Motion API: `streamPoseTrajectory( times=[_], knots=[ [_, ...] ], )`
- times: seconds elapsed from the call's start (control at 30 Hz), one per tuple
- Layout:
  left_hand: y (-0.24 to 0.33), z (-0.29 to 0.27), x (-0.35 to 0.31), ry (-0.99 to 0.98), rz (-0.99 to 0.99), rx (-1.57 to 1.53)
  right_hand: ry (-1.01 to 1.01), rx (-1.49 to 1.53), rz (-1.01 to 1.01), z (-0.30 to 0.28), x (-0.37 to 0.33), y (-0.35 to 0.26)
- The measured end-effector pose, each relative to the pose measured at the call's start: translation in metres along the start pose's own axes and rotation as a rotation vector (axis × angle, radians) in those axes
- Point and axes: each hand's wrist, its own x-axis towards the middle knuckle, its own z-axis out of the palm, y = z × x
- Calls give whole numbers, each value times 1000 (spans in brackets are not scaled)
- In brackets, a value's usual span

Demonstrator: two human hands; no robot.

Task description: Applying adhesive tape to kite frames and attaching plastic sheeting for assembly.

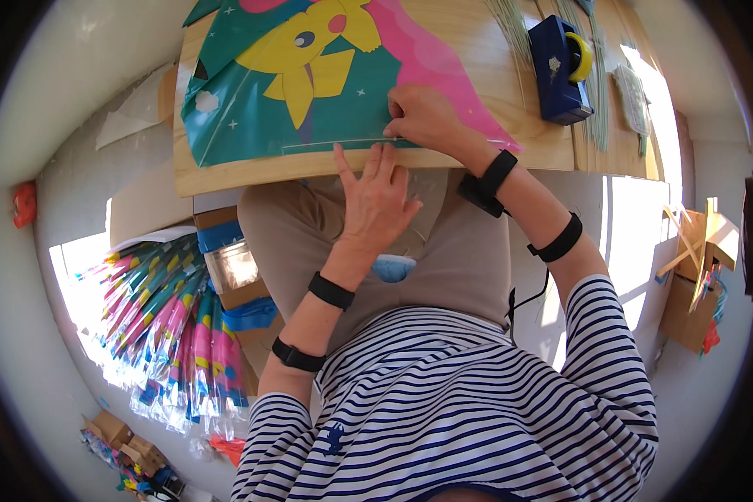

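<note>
A thin printed kite sail [343, 117], green and pink with a yellow cartoon figure, lies on the wooden table [510, 92]. Along its near edge runs a thin whitish rod [309, 149]. My left hand [372, 201] reaches over the table's front edge, fingers stretched out, its fingertips resting by the rod. Just to the right, my right hand [427, 121] is closed over the sail's near edge, thumb and forefinger pinched together close to the rod. Whatever sits in that pinch is too small to make out.
At the table's right stand a blue tape dispenser [560, 71] with a yellow roll, bundles of thin sticks [599, 92] and a clear plastic box [632, 99]. Left of my legs lie many colourful bagged bundles [176, 326] and blue-edged boxes [234, 268]. A cardboard box [690, 309] stands far right.
</note>
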Motion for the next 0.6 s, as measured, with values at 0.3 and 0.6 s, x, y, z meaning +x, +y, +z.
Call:
streamPoseTrajectory(
  times=[0.3,0.6],
  knots=[
    [1,-4,2,-8,1,-9,84,18,171,7,11,2],
    [1,-3,-1,-21,-14,59,954,17,384,-106,-80,90]
  ],
)
